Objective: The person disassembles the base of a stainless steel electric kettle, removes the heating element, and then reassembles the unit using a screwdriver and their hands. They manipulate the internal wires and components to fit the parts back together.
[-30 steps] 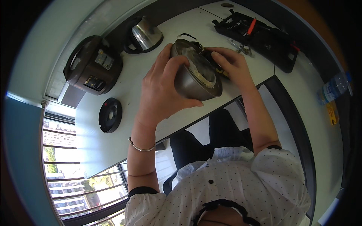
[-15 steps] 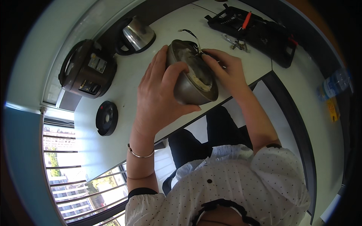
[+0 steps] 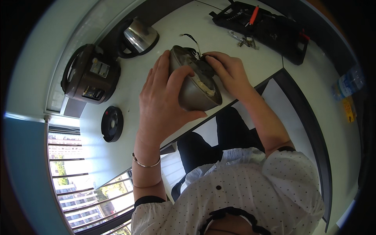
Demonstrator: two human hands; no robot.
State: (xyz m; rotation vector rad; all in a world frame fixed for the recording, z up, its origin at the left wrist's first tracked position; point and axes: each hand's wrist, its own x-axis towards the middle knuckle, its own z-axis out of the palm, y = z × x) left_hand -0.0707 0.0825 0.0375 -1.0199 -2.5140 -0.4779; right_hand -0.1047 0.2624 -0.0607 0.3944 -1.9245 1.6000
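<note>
A dull metal kettle body (image 3: 196, 95) is held tilted above the table's near edge, its open underside turned toward the right. Black parts, a whitish patch and loose wires (image 3: 197, 47) show on that side. My left hand (image 3: 160, 92) wraps around the body from the left, thumb below and index finger bent over the rim. My right hand (image 3: 229, 72) is closed at the upper right of the underside, thumb and index finger pinching where the wires come out. What exactly lies between those fingertips is partly hidden.
A black round kettle base (image 3: 112, 123) lies at the left. Behind stand a brown electric cooker (image 3: 92, 74) and a steel kettle (image 3: 141, 36). An open black tool case (image 3: 270, 33) with an orange-handled screwdriver (image 3: 254, 15), small metal parts (image 3: 243, 40) and a plastic bottle (image 3: 348, 84) are to the right.
Both hands and the kettle body have shifted slightly left in the picture. The right fingers have drawn closer together at the wires; the left hand keeps its hold.
</note>
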